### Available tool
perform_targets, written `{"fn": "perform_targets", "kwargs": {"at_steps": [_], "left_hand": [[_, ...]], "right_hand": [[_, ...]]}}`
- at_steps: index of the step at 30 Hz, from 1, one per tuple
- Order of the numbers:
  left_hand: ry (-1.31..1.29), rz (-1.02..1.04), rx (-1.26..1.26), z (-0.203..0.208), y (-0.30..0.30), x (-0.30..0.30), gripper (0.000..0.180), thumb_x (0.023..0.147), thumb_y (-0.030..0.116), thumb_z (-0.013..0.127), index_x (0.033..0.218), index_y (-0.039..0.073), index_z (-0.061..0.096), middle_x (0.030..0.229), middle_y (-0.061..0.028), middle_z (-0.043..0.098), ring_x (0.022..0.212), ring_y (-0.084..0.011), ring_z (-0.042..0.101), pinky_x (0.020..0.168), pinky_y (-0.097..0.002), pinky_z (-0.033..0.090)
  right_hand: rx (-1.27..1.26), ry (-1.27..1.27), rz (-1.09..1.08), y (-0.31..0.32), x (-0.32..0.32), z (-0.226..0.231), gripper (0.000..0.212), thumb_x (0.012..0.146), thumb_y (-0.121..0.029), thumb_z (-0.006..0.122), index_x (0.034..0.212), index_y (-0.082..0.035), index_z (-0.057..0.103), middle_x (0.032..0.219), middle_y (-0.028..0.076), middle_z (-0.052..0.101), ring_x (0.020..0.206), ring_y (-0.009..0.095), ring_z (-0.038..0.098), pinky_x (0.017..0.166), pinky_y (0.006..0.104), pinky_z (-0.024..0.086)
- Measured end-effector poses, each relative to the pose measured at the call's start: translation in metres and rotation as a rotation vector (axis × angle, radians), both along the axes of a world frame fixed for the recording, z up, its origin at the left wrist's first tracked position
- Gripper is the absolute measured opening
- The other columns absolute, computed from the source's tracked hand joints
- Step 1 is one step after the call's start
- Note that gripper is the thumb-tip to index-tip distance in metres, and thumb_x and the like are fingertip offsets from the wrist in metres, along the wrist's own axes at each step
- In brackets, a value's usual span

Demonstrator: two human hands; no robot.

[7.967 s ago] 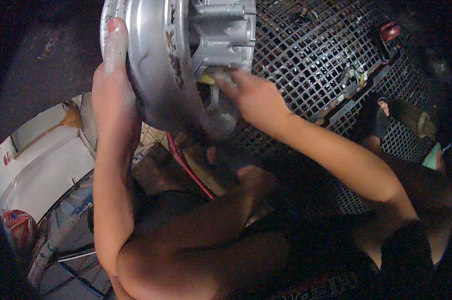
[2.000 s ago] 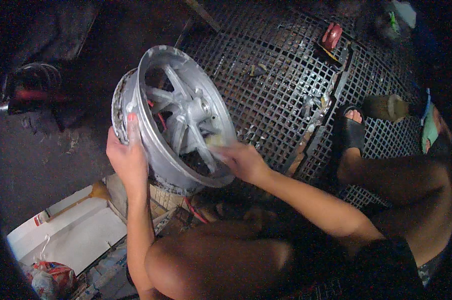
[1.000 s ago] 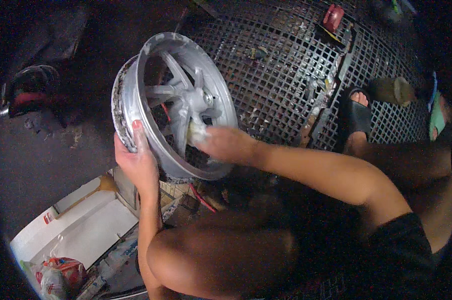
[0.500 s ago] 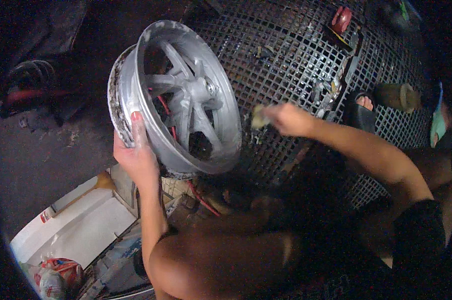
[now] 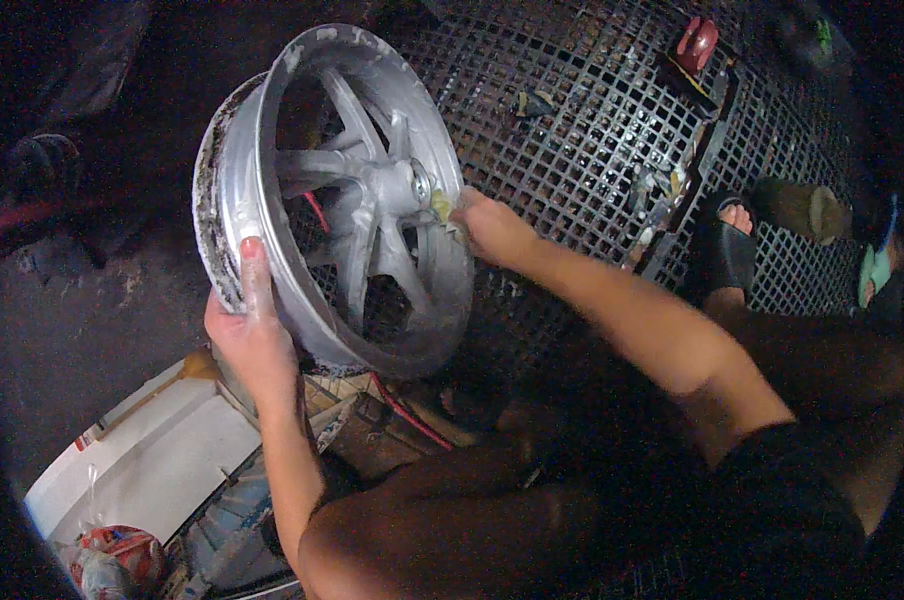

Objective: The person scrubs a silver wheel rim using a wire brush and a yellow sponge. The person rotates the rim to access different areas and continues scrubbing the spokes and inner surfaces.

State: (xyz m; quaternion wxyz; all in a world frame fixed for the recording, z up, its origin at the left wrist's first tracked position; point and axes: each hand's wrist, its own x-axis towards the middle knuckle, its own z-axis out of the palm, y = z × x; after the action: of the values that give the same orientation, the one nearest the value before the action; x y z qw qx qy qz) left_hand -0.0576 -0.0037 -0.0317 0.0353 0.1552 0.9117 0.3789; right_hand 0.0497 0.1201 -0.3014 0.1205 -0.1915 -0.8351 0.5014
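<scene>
A silver spoked wheel rim (image 5: pixel 392 190) is held up tilted at the centre left, with whitish smears on its spokes and edge. Black and white grime marks its left outer band. My left hand (image 5: pixel 257 345) grips that band low on the left, thumb pressed along the metal and fingers hidden behind. In my right hand (image 5: pixel 497 230) is a small yellowish pad (image 5: pixel 440 207), perhaps a piece of sponge. The closed fingers hold it against the wheel's right side, close to the hub.
Black grid matting (image 5: pixel 592 100) covers the floor at right, bearing a red-handled tool (image 5: pixel 697 45), a brownish cylinder (image 5: pixel 807 210) and a sandalled foot (image 5: pixel 730 240). At lower left lie a brush (image 5: pixel 152 402) on a white panel (image 5: pixel 187 440) and a red-and-white bag (image 5: pixel 122 550).
My right hand has moved left, bringing the yellowish pad from beside the wheel onto it. The wheel and my left hand have shifted slightly left in view.
</scene>
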Motion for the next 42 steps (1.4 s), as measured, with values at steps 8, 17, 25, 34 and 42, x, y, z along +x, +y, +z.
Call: {"fn": "perform_targets", "kwargs": {"at_steps": [8,17,25,34,42], "left_hand": [[0.003,-0.075,0.03,-0.006,-0.016,-0.007,0.052,0.09,0.042,0.068,0.11,-0.006,0.066,0.1,-0.0104,0.068,0.088,-0.0161,0.061,0.084,-0.0289,0.047],[-0.489,0.033,0.222,0.018,0.014,-0.009,0.062,0.086,0.043,0.069,0.13,0.0,0.056,0.118,-0.0105,0.063,0.103,-0.02,0.06,0.091,-0.0326,0.046],[-0.343,-0.043,0.183,0.011,0.007,-0.01,0.05,0.088,0.038,0.069,0.119,-0.002,0.063,0.104,-0.0081,0.066,0.09,-0.0154,0.061,0.086,-0.0285,0.046],[-0.297,-0.028,0.178,0.007,0.002,-0.017,0.052,0.086,0.038,0.071,0.117,-0.004,0.063,0.109,-0.0103,0.065,0.097,-0.0164,0.06,0.092,-0.0292,0.043],[-0.31,0.073,0.231,0.001,0.0,-0.011,0.051,0.088,0.035,0.071,0.118,-0.005,0.06,0.11,-0.01,0.064,0.097,-0.0163,0.059,0.092,-0.0291,0.043]], "right_hand": [[-0.179,0.116,0.201,-0.003,0.04,0.006,0.02,0.076,-0.005,0.059,0.094,-0.001,0.067,0.1,0.021,0.063,0.096,0.038,0.062,0.086,0.0422,0.049],[0.468,-0.673,-0.108,0.105,0.126,0.016,0.027,0.073,-0.016,0.066,0.099,-0.009,0.07,0.112,0.014,0.062,0.108,0.035,0.056,0.088,0.0482,0.047],[0.51,-0.35,-0.237,0.168,0.192,-0.019,0.044,0.073,-0.01,0.074,0.115,-0.007,0.06,0.104,0.018,0.057,0.099,0.038,0.059,0.083,0.0464,0.05],[0.13,-0.494,-0.31,0.203,0.17,-0.032,0.028,0.075,-0.014,0.07,0.102,-0.009,0.073,0.084,0.013,0.072,0.075,0.028,0.069,0.072,0.037,0.054],[0.465,-0.172,-0.241,0.171,0.032,0.0,0.053,0.071,-0.01,0.075,0.121,-0.007,0.06,0.114,0.02,0.057,0.11,0.039,0.054,0.098,0.0438,0.046]]}}
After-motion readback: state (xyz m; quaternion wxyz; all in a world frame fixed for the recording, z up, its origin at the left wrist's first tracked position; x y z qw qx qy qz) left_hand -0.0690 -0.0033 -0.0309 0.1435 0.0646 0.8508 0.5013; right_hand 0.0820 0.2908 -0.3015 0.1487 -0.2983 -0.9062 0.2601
